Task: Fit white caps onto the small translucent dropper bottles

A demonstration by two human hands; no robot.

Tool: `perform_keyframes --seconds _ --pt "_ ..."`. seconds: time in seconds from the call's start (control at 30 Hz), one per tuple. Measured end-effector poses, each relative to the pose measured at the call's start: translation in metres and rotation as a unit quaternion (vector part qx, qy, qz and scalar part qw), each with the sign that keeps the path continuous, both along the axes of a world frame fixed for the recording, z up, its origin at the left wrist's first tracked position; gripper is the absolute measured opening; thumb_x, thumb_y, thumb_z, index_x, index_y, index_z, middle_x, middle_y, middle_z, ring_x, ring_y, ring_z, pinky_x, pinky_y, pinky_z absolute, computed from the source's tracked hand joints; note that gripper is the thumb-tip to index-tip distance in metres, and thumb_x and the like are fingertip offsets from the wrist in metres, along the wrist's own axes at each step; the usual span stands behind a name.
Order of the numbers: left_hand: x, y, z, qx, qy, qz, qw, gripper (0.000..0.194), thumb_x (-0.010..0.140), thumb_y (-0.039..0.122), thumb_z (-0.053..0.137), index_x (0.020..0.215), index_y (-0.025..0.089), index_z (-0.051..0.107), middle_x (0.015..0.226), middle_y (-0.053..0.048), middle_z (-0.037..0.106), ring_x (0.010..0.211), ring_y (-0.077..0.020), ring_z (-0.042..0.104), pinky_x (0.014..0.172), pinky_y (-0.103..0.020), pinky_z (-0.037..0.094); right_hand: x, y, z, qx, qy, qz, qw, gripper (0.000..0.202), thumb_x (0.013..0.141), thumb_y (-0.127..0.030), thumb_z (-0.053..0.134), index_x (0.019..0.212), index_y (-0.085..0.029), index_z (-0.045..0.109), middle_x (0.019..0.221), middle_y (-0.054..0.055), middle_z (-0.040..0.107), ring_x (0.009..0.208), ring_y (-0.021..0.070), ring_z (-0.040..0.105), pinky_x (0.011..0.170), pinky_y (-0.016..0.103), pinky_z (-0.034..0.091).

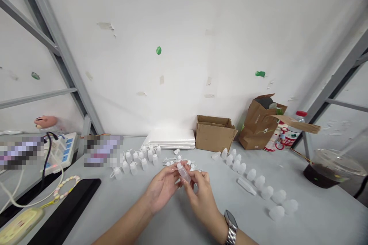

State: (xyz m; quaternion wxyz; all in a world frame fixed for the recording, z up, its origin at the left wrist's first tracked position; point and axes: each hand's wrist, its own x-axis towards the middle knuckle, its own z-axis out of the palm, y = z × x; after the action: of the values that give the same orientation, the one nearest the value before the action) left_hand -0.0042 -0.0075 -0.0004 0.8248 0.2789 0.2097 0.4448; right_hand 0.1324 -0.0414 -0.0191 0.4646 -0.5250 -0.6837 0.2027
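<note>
A small translucent squeeze bottle (pixel 184 173) is tilted between my two hands, over the middle of the grey table. My left hand (pixel 161 188) has its fingers closed at the bottle's upper end and far side. The thumb and fingers of my right hand (pixel 202 193) pinch its lower body. Just behind the hands lies a loose pile of small white caps with straps (pixel 172 160), partly hidden by my fingers. To the left stand several bottles with strapped caps (pixel 133 167). On the right, several small bottles (pixel 259 181) form rows, and one bottle (pixel 246 186) lies on its side.
White sheets (pixel 171 139) and a cardboard box (pixel 215 134) stand by the wall. Farther right are a paper bag (pixel 255 126) and a lidded cup of dark drink (pixel 324 176). At left lie a black pad (pixel 67 210), a power strip (pixel 67 147), cables and a yellow case (pixel 23 224).
</note>
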Motion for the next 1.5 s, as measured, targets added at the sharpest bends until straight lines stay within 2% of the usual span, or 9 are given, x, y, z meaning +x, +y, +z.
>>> perform_keyframes --seconds 0.23,0.5,0.67,0.77,0.93,1.13,1.27,1.37,1.5 --pt "-0.001 -0.001 0.000 -0.019 -0.004 -0.001 1.000 0.032 0.078 0.017 0.042 0.099 0.012 0.065 0.093 -0.009 0.067 0.097 -0.0210 0.054 0.086 -0.033 0.035 0.000 -0.001 0.001 0.128 -0.130 -0.014 0.983 0.007 0.086 -0.018 0.044 0.087 -0.018 0.051 0.068 0.003 0.059 0.067 0.0193 0.054 0.069 0.035 0.035" --pt "0.000 -0.002 0.003 -0.010 0.023 0.013 1.000 0.031 0.075 0.015 0.046 0.100 0.014 0.065 0.091 -0.007 0.068 0.099 -0.0205 0.053 0.089 -0.032 0.032 0.000 0.002 -0.001 0.176 -0.168 -0.017 0.970 0.016 0.084 -0.012 0.045 0.099 -0.016 0.050 0.075 0.005 0.063 0.065 0.0185 0.057 0.072 0.037 0.031" --pt "-0.001 0.000 0.002 -0.001 0.015 0.001 1.000 0.034 0.077 0.017 0.045 0.104 0.013 0.064 0.095 -0.009 0.067 0.101 -0.0217 0.053 0.088 -0.033 0.033 0.000 0.001 0.000 0.114 -0.137 -0.015 0.984 0.006 0.086 -0.017 0.044 0.086 -0.018 0.050 0.072 0.004 0.061 0.067 0.0192 0.053 0.070 0.036 0.033" --pt "-0.001 0.000 0.001 -0.007 0.002 -0.011 1.000 0.034 0.078 0.018 0.043 0.106 0.012 0.062 0.096 -0.010 0.067 0.100 -0.0219 0.053 0.087 -0.033 0.034 0.000 0.000 0.002 0.075 -0.101 -0.012 0.992 0.007 0.087 -0.021 0.044 0.086 -0.020 0.051 0.067 0.002 0.058 0.070 0.0199 0.051 0.070 0.036 0.035" --pt "-0.001 0.000 -0.001 -0.022 -0.042 -0.038 0.998 0.035 0.081 0.016 0.039 0.108 0.011 0.060 0.096 -0.010 0.067 0.092 -0.0192 0.056 0.085 -0.033 0.036 0.000 0.000 0.001 0.020 -0.040 0.002 0.999 0.012 0.086 -0.028 0.047 0.089 -0.020 0.054 0.071 0.003 0.057 0.073 0.0205 0.047 0.067 0.033 0.039" --pt "-0.002 0.004 -0.006 -0.048 -0.087 -0.065 0.993 0.034 0.081 0.015 0.039 0.107 0.011 0.060 0.095 -0.010 0.066 0.085 -0.0175 0.058 0.082 -0.032 0.037 0.001 0.001 0.008 -0.044 0.048 0.033 0.997 0.012 0.083 -0.030 0.051 0.081 -0.020 0.057 0.072 0.003 0.061 0.077 0.0202 0.049 0.070 0.031 0.041" --pt "-0.002 0.005 -0.010 -0.083 -0.099 -0.068 0.989 0.031 0.079 0.015 0.042 0.103 0.013 0.062 0.090 -0.008 0.066 0.078 -0.0158 0.058 0.076 -0.029 0.038 0.001 0.003 0.011 -0.099 0.134 0.082 0.983 0.017 0.081 -0.035 0.054 0.079 -0.018 0.058 0.072 0.003 0.064 0.075 0.0185 0.055 0.071 0.031 0.042" --pt "-0.002 0.005 -0.009 -0.096 -0.110 -0.076 0.986 0.028 0.075 0.014 0.046 0.097 0.013 0.064 0.084 -0.006 0.066 0.069 -0.0130 0.056 0.071 -0.027 0.038 0.000 0.006 0.011 -0.132 0.226 0.140 0.955 0.021 0.080 -0.038 0.056 0.078 -0.017 0.055 0.070 0.002 0.063 0.069 0.0165 0.059 0.068 0.029 0.045" --pt "-0.003 0.002 -0.002 -0.047 -0.073 -0.050 0.995 0.030 0.076 0.016 0.047 0.100 0.012 0.064 0.084 -0.007 0.065 0.068 -0.0136 0.054 0.064 -0.027 0.037 0.001 0.010 0.014 -0.169 0.293 0.168 0.926 0.027 0.075 -0.043 0.060 0.075 -0.017 0.053 0.065 0.001 0.062 0.059 0.0135 0.058 0.053 0.023 0.041"
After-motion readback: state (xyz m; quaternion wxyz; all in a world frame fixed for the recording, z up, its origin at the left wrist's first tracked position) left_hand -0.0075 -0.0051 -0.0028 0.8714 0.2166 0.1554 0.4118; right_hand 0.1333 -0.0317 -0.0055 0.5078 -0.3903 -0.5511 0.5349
